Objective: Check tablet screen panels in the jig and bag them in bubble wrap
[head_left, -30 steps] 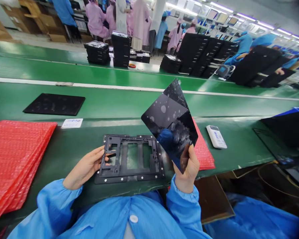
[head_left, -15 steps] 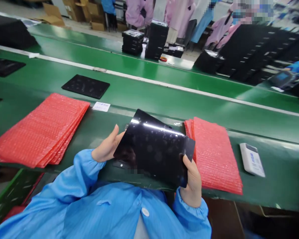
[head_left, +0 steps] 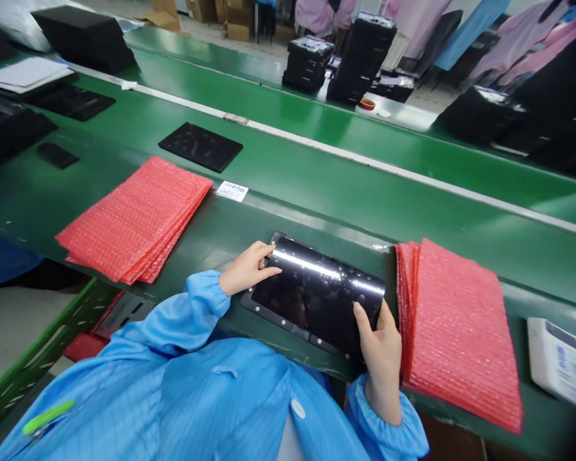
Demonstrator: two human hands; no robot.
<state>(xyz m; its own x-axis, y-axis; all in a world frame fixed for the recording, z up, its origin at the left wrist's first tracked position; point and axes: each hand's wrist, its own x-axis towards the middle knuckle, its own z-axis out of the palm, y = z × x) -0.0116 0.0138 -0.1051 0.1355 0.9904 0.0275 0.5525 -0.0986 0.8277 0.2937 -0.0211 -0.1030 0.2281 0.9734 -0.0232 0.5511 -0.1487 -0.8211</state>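
A glossy black screen panel [head_left: 312, 291], shaped like a tablet display, lies over a dark flat plate [head_left: 288, 323] with pale round dots along its edge. At the panel's left edge is my left hand [head_left: 250, 267], with its fingers curled at the upper corner and its thumb on the surface. My right hand [head_left: 381, 346] grips the right end, thumb on top and fingers behind the edge. How far the panel touches the plate cannot be seen. Beside my right hand lies a stack of red bubble-wrap bags [head_left: 461, 333].
More red bubble-wrap bags [head_left: 139, 218] lie at left, near a white label [head_left: 233, 191]. Another black panel [head_left: 200, 146] rests on the green belt [head_left: 292, 153]. A white handheld box [head_left: 559, 362] sits at right. Black stacks [head_left: 360, 61] stand across the line; a green crate [head_left: 43, 352] is below left.
The panel has come down and lies flatter over the dotted plate. My left hand has moved from its left side onto its upper left corner. The camera view has shifted left.
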